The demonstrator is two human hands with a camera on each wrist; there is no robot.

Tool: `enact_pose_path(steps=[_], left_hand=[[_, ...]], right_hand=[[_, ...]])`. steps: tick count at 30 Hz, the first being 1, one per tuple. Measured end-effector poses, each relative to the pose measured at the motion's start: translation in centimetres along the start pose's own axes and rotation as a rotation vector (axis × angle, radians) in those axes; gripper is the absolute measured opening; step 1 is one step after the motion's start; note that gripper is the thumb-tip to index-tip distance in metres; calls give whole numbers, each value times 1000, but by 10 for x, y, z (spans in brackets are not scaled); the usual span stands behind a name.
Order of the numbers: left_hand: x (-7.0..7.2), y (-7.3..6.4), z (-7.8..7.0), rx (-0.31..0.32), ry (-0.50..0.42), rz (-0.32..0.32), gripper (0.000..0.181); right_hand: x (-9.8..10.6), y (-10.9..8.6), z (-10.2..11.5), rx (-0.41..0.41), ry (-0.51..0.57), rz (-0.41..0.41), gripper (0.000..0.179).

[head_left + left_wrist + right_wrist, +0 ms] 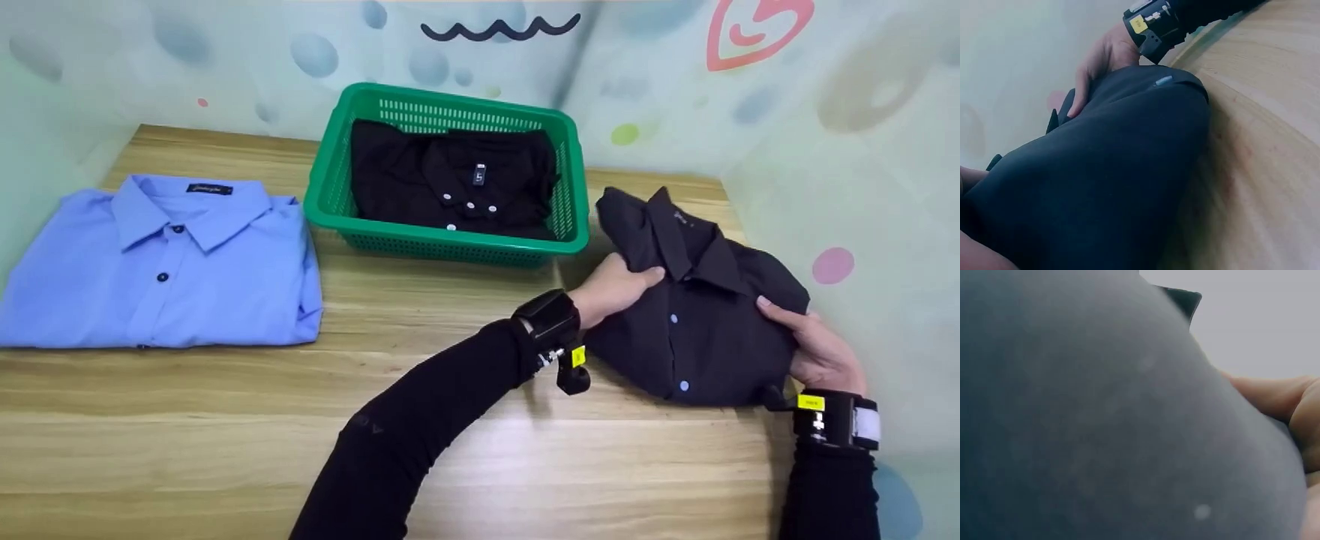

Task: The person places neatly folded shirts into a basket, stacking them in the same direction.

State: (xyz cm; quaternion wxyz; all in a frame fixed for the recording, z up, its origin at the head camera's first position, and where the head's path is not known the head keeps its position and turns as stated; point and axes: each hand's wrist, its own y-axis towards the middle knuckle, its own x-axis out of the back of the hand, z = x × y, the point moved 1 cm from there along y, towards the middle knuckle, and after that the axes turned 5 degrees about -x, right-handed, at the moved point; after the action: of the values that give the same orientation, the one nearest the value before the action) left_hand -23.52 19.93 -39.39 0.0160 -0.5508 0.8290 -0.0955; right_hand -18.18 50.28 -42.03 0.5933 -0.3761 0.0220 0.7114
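Observation:
A folded dark shirt [720, 330] with pale buttons and a collar is held at the right side of the table. My left hand [611, 289] grips its left edge, thumb on top and the other fingers hidden beneath. On the opposite edge my right hand [821, 349] grips the cloth, its thumb lying over the front. In the left wrist view the shirt [1106, 163] bulges across the frame, its lower edge above the wood. The right wrist view is mostly filled by blurred dark cloth [1117, 416], with part of a hand [1275, 396] at the right.
A green basket [450, 238] stands at the back middle with a folded black shirt [405, 172] inside. At the left lies a folded blue shirt [217, 300] on the wooden table [225, 435]. Patterned walls [847, 187] border the back and both sides.

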Motion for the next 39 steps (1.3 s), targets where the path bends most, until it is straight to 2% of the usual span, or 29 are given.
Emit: enact_pose_path(steps=[5, 11, 17, 21, 27, 39], left_hand=[[7, -6, -12, -45, 26, 29, 49], [22, -13, -12, -127, -147, 62, 34], [33, -22, -8, -210, -259, 38, 36], [39, -26, -7, -256, -339, 28, 28], [49, -28, -2, -247, -449, 4, 22], [68, -29, -10, -254, -500, 83, 24]], right_hand=[[-1, 1, -1, 58, 54, 76, 34], [-8, 4, -6, 148, 156, 190, 40], [-20, 7, -12, 203, 200, 231, 42], [-28, 11, -15, 271, 216, 270, 43], [-37, 17, -21, 359, 179, 298, 43], [-49, 20, -28, 416, 287, 373, 39]])
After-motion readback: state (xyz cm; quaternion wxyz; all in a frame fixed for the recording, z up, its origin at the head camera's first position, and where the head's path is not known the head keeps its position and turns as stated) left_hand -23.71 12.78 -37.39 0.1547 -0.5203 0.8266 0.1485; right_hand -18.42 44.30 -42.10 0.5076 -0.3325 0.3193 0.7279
